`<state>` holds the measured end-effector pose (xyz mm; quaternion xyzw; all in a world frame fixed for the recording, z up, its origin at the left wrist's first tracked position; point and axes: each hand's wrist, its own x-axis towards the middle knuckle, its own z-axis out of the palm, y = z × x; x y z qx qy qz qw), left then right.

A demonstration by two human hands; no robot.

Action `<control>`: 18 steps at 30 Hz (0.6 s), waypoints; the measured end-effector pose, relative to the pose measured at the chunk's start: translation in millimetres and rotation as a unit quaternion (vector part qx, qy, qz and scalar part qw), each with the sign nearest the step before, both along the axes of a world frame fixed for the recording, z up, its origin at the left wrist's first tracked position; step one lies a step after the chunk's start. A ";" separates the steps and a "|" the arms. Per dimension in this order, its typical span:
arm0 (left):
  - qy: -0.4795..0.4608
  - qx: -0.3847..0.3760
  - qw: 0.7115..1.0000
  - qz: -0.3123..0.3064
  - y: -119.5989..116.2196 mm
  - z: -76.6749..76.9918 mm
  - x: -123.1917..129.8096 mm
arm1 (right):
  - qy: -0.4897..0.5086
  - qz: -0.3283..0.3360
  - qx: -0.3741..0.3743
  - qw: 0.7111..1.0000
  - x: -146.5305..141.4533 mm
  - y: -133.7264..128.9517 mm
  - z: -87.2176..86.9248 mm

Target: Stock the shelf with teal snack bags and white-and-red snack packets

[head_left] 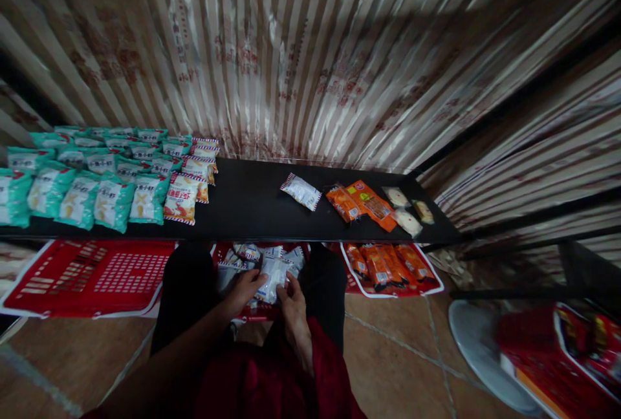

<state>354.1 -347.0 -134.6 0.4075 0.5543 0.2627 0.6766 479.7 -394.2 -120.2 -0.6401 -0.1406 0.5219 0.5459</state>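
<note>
My left hand [245,288] and my right hand [293,308] grip a white snack bag [275,274] from its two sides, fingers closed on its edges. The bag is over a red basket [262,313] between my knees. Several more white snack bags [233,260] lie in that basket, partly hidden by my hands and the bag. On the black shelf [252,202] just ahead, a single white bag with a striped edge [301,191] lies flat.
Rows of teal snack bags [79,199] and a column of orange-white bags [181,198] stand at the shelf's left. Orange packets [371,202] and small pale packets [407,221] lie right. Red baskets flank me: left basket [92,277], right one holding orange packets [385,265].
</note>
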 end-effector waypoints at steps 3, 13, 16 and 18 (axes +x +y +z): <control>-0.019 0.007 1.000 -0.004 -4.2 3.4 -1.4 | 0.002 -0.006 0.000 1.000 -0.2 -9.0 5.3; -0.052 0.068 0.996 0.006 -5.1 14.0 -10.3 | 0.041 -0.021 0.026 0.999 -13.2 -24.4 14.6; -0.065 0.091 0.994 0.020 -0.9 16.1 -15.0 | 0.055 0.003 0.035 0.998 -18.0 -16.8 20.9; -0.063 0.104 0.992 0.030 2.3 15.5 -18.5 | 0.062 0.021 0.040 0.997 -21.0 -10.4 26.9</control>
